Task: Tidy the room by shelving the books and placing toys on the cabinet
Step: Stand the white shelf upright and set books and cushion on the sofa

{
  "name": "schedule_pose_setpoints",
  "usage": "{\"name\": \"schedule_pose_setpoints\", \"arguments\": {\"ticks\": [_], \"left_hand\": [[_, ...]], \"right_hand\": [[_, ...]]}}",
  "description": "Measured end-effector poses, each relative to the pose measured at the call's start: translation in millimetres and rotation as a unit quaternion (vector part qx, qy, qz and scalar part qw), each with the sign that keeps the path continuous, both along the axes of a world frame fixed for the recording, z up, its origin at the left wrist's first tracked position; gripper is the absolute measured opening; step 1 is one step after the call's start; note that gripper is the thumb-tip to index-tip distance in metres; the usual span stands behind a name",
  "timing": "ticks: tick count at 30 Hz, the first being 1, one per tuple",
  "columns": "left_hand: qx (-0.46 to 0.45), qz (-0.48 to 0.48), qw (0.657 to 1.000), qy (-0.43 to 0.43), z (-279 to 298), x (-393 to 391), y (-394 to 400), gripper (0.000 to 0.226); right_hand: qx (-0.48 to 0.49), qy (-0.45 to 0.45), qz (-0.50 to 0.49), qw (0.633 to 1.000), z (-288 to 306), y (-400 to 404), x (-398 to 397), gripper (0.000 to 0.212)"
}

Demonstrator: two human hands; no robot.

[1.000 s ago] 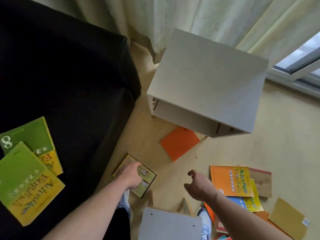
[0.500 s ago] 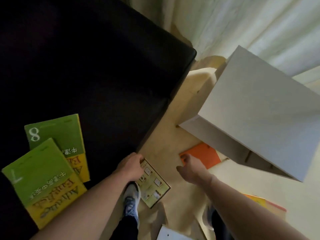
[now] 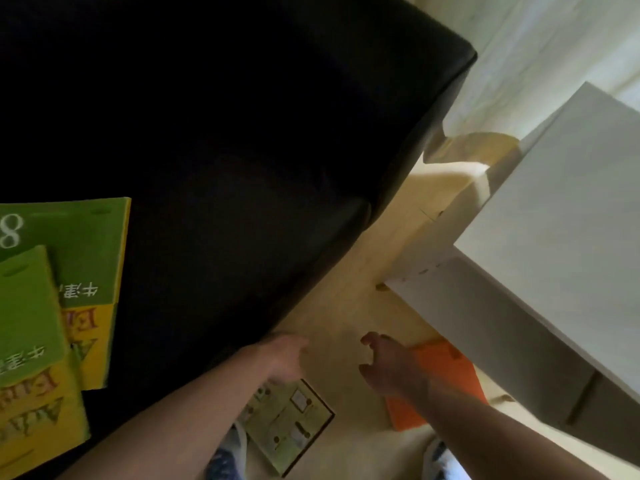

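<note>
A small picture book (image 3: 294,422) with a dark border lies flat on the pale floor. My left hand (image 3: 287,355) hovers over its far corner by the sofa's edge, fingers stretched forward and holding nothing. My right hand (image 3: 388,365) reaches over the bare floor with fingers spread and loosely curled, empty. Its wrist covers part of an orange book (image 3: 450,375) that lies half under the white cabinet (image 3: 561,237). Two green-and-yellow books (image 3: 79,265) (image 3: 31,358) overlap on the black sofa (image 3: 225,150) at the left.
The sofa fills the upper left, and its edge runs diagonally past my left hand. The cabinet's open side faces the floor strip between them. Pale curtains (image 3: 540,46) hang behind. My shoes (image 3: 225,459) (image 3: 443,460) show at the bottom edge.
My view swung left and closer, so the books on the right floor left the frame. My left hand moved off the picture book toward its far corner. My right hand reached forward past the orange book.
</note>
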State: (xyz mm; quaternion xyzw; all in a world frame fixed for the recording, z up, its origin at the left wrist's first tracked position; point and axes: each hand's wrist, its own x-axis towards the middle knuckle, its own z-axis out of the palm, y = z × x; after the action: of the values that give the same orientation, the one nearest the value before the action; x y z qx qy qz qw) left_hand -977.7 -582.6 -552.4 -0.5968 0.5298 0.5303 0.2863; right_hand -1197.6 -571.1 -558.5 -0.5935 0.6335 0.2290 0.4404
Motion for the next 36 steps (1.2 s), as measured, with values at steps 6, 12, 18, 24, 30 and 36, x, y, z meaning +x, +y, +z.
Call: {"name": "schedule_pose_setpoints", "arguments": {"ticks": [6,12,18,24,30,36], "left_hand": [[-0.019,-0.088,0.996,-0.016,-72,-17,-32,0.056],[-0.136,-0.194,0.971,0.006,-61,-49,-60,0.066],[-0.237,-0.137,0.96,0.049,-21,-51,-54,0.061],[-0.214,-0.153,0.965,0.014,-4,-30,-40,0.065],[-0.233,-0.177,0.956,-0.015,-13,-44,-36,0.067],[-0.256,-0.253,0.931,-0.05,-27,-69,-38,0.069]], "right_hand": [[0.097,0.021,0.122,0.988,-59,-44,-13,0.068],[0.002,0.051,0.148,0.988,-47,-94,-5,0.061],[-0.029,0.07,0.189,0.979,-7,-65,-11,0.062],[-0.008,0.091,0.185,0.979,14,-33,-28,0.064],[-0.045,0.085,0.166,0.981,21,-14,-40,0.065],[-0.051,0.08,0.174,0.98,14,-4,-48,0.062]]}}
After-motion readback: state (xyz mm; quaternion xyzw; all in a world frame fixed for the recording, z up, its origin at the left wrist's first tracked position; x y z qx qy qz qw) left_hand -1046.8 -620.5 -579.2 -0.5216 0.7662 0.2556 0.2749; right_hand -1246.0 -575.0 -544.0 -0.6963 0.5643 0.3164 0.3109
